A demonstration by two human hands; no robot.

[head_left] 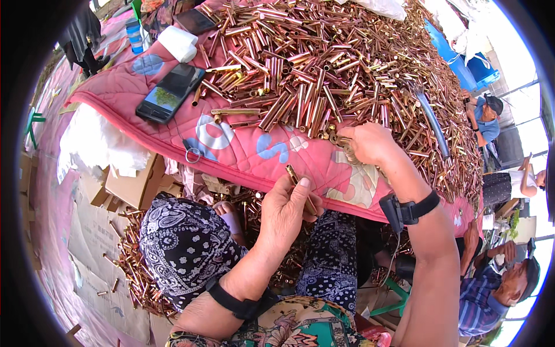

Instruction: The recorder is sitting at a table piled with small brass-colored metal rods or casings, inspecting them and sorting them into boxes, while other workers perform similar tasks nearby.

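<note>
My left hand (284,205) is closed around a slim copper-coloured tube (291,172), whose upper end sticks out past the thumb and fingers. Farther right, my right hand (368,143) reaches to the near edge of a large heap of copper tubes (358,63). Its fingers are bent together among small brass-coloured fittings (333,137); what exactly they pinch is hidden. Both hands are over a pink quilted cloth (248,165), on which the heap lies. A black band circles my left wrist, and a strapped device (399,212) sits on my right.
A phone (170,92) and a white cup (178,43) rest on the cloth at left. A blue-handled tool (430,121) lies on the heap. More tubes (144,260) are piled below, beside cardboard boxes (136,182). Other people (488,121) are at the right.
</note>
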